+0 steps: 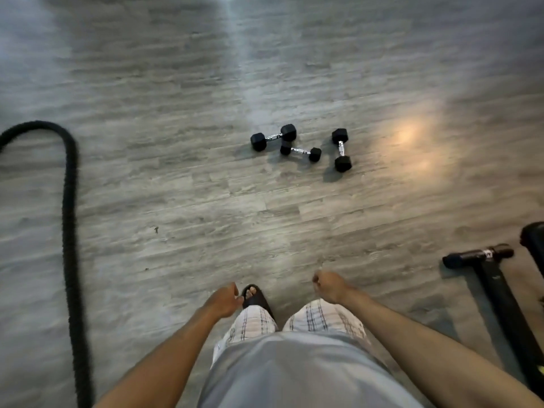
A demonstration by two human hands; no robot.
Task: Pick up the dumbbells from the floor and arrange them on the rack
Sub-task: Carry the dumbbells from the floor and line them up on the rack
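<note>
Stands short of the three dumbbells (pixel 300 151) at centre frame, with left grip (pixel 223 298) and right grip (pixel 328 287) loosely curled, empty; needs to step closer, bend and grasp a handle

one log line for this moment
step: pre-pick | dumbbells: three on floor, untouched | left hand: empty | right hand: empty

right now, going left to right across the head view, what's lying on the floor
black rope → left dumbbell → middle dumbbell → right dumbbell → black frame foot
</note>
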